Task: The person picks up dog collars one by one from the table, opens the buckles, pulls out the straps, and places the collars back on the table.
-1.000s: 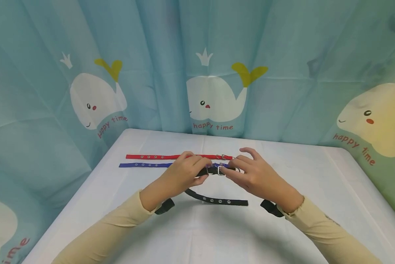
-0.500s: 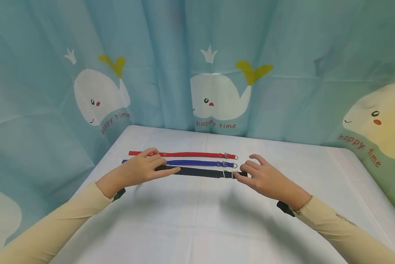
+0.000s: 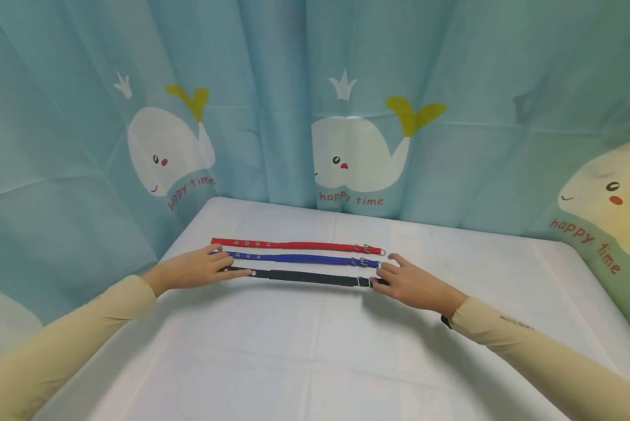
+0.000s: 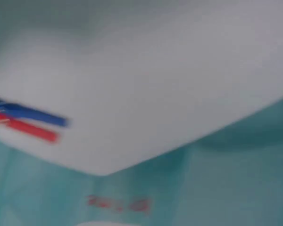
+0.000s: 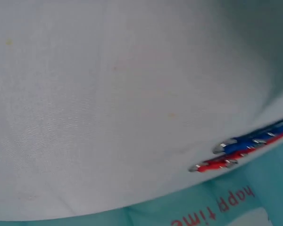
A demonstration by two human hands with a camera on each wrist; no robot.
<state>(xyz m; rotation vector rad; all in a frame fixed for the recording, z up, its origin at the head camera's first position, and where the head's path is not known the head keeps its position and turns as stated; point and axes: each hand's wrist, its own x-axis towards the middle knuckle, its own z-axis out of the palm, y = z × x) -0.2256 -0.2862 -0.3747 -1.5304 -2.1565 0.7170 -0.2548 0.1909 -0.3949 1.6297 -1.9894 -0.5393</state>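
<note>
A black collar (image 3: 312, 278) with a metal buckle stretches left to right in the head view, nearest me of three collars. My left hand (image 3: 195, 269) pinches its holed end, covering the tip. At the buckle end, my right hand (image 3: 417, 286) pinches the collar and hides its last bit. Just beyond lies a blue collar (image 3: 310, 259), its left tip partly behind my left fingers. Farther back is a red collar (image 3: 315, 246), roughly parallel. Both wrist views show the blue collar (image 4: 35, 114) (image 5: 247, 145) and the red collar (image 4: 30, 129) (image 5: 214, 165), but neither hand.
A white-covered table (image 3: 294, 351) bears the collars. Behind it and along its sides hangs a light blue curtain (image 3: 273, 117) with printed whales. The table's back edge lies a short way beyond the red collar.
My left hand has moved left along the black collar to its holed end, drawing the hanging part out straight. The collar has come down in front of the blue one.
</note>
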